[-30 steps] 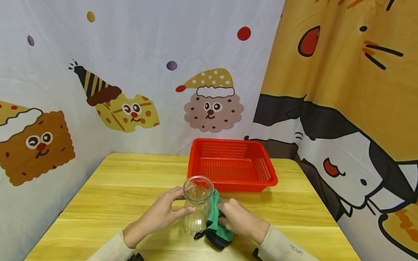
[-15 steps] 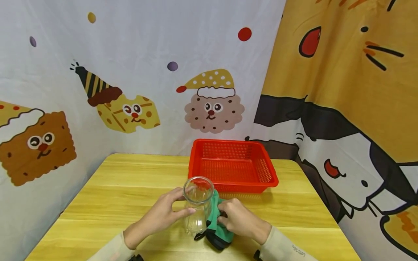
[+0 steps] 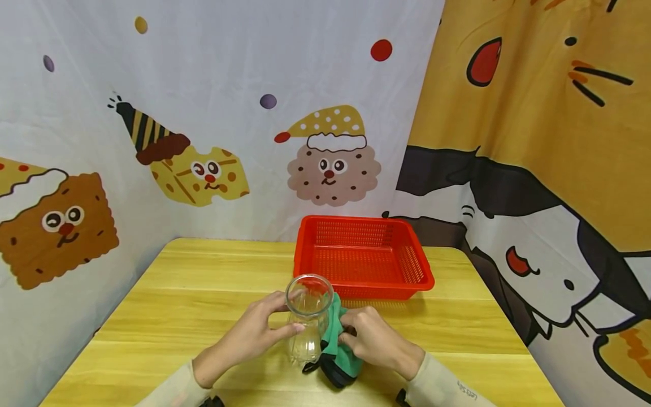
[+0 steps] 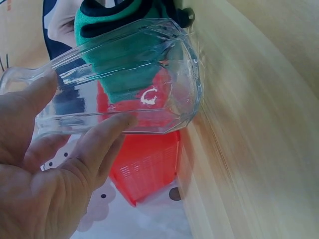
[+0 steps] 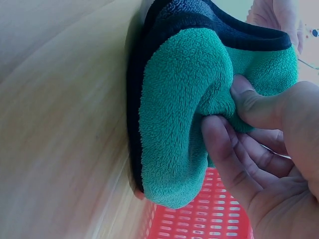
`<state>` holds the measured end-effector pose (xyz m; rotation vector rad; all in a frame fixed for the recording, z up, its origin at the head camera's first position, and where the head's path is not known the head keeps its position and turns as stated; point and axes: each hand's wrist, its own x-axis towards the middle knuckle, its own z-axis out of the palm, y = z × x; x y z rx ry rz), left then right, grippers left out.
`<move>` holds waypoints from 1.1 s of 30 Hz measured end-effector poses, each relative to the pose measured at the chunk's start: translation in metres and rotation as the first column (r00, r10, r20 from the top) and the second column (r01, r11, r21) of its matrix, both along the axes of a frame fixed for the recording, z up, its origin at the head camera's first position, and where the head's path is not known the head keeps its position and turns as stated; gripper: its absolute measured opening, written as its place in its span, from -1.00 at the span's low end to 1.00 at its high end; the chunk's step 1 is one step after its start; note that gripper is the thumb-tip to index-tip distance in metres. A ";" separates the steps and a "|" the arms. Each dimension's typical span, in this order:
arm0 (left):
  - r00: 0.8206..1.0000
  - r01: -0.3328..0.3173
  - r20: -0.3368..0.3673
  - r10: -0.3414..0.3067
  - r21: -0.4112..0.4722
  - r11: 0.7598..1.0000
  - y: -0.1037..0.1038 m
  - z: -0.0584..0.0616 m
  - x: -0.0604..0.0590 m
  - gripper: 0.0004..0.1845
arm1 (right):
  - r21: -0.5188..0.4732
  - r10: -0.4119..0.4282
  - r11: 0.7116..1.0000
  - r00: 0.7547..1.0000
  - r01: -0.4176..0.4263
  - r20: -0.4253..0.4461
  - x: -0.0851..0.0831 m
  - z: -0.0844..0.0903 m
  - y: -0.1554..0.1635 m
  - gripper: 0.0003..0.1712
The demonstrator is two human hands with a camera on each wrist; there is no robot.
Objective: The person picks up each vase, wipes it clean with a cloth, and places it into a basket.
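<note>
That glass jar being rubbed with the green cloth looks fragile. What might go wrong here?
Two risks, I would guess. The left hand steadies the glass jar only with fingertips, so a sideways push from the green cloth in the right hand might tip it on the wooden table. Smooth glass may also slip from that light grip. The red basket stands just behind, so a toppled jar might strike it.

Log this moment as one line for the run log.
left hand: holds glass jar upright on table | right hand: pinches green cloth against jar | red basket: behind, apart
</note>
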<state>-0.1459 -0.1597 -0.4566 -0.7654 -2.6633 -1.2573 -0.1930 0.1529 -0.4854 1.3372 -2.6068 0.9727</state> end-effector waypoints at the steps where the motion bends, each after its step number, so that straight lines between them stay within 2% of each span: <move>1: 1.000 -0.001 0.000 0.001 0.000 1.000 0.000 0.000 0.000 -0.29 | -0.003 -0.001 1.000 1.000 0.001 -0.002 0.000 0.000 0.000 -0.61; 16: 1.000 -0.001 0.021 0.001 -0.002 1.000 -0.001 0.000 0.000 -0.29 | -0.023 -0.011 1.000 1.000 0.011 0.010 0.002 0.004 0.000 -0.62; 33: 1.000 0.003 0.011 -0.004 0.003 1.000 0.000 0.002 0.001 -0.30 | -0.097 -0.015 0.995 1.000 0.016 0.010 0.004 0.015 -0.001 -0.74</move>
